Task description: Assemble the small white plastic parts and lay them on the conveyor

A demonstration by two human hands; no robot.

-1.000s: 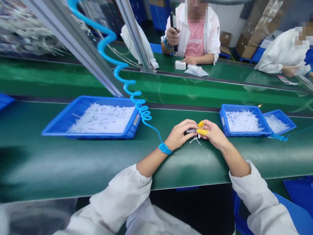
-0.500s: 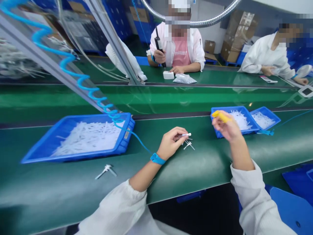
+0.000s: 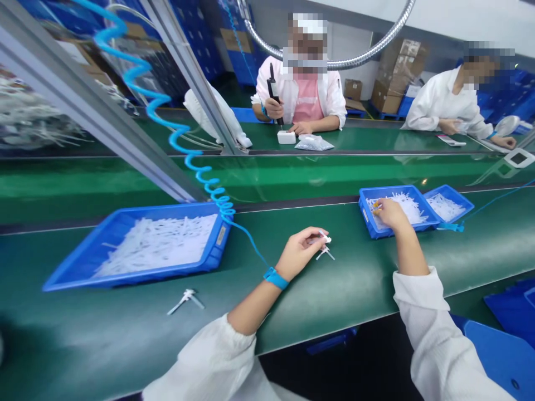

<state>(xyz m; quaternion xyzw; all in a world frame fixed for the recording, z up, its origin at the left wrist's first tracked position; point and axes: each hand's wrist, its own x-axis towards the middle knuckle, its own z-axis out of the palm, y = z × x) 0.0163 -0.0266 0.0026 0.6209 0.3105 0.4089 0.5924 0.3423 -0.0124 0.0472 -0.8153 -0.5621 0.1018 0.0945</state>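
My left hand [image 3: 301,250], with a blue strap [image 3: 276,278] at its wrist, is closed on a small white plastic part [image 3: 326,239] just above the green work surface. Beneath its fingertips lies a white piece with thin legs [image 3: 325,254]. My right hand [image 3: 392,214] reaches into the near blue tray [image 3: 378,230] on the right, among thin white pieces [image 3: 407,206]. Yellow covers show on its fingers, which are bent down at the pieces; whether they grip one is hidden. Another white legged piece [image 3: 187,298] rests on the surface at left.
A large blue tray [image 3: 125,282] of white strips stands at left, a smaller blue tray [image 3: 463,203] at far right. A coiled blue cord [image 3: 184,145] hangs down to my left wrist. Across the bench, a person [image 3: 301,100] holds a black screwdriver-like tool [image 3: 273,94]; another person [image 3: 451,106] sits right.
My right hand has come down from above the right tray into its white pieces. My left hand keeps its white part, now turned slightly. The whole view has shifted a little.
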